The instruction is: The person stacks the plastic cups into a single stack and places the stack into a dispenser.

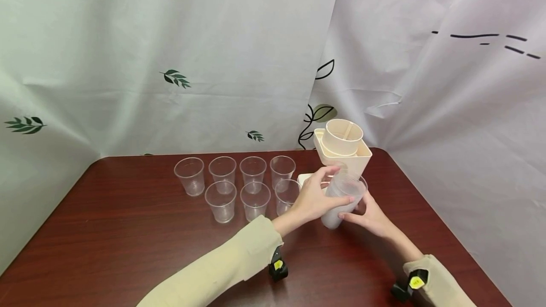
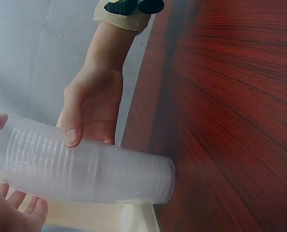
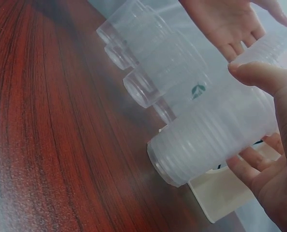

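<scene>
A tall stack of nested clear plastic cups (image 1: 332, 216) stands near the table's right side, tilted in the head view. My right hand (image 1: 373, 216) grips its middle, thumb on one side and fingers on the other, as the right wrist view also shows. At the stack's upper end, my left hand (image 1: 312, 197) holds the rim of the top cup (image 2: 2, 145) between thumb and fingers. To the left, several single clear cups (image 1: 221, 203) stand upright in two rows.
Behind the hands stands a cream holder (image 1: 344, 161) with a round cream container (image 1: 337, 145) on top. A low cream piece, partly hidden by my left hand, is beside it. The dark red wooden table (image 1: 128, 240) meets pale curtains (image 1: 213, 60) at the back and sides.
</scene>
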### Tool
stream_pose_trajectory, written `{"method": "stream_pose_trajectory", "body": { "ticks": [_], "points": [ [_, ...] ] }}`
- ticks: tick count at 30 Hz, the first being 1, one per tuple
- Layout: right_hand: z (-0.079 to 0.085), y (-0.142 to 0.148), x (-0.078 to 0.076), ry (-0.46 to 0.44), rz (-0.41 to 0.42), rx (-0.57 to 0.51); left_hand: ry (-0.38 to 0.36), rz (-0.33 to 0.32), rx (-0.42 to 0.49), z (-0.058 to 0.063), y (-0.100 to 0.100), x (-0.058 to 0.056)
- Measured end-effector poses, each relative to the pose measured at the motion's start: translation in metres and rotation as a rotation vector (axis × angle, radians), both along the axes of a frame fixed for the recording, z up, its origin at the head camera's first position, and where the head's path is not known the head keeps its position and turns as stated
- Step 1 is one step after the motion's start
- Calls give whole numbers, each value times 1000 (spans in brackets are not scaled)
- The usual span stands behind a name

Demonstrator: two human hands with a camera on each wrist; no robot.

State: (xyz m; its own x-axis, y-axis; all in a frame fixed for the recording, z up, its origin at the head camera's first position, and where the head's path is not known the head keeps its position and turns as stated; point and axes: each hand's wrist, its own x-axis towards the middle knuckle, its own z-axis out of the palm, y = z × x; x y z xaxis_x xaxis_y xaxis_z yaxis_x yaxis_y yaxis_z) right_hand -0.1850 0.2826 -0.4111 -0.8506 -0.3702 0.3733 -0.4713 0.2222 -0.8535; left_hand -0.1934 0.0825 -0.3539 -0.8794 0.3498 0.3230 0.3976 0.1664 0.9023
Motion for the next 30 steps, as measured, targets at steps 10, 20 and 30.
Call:
{"method": "stream_pose_trajectory", "body": {
  "ticks": [10, 20, 30],
  "points": [
    [1, -1, 0, -11, -16, -5, -20, 5, -33, -1, -1, 1],
    [1, 0, -1, -1, 13, -22, -40, 1, -62, -1, -1, 1],
    [-1, -1, 1, -18, 21, -34, -68, 7, -36, -4, -2, 2]
  ]
}}
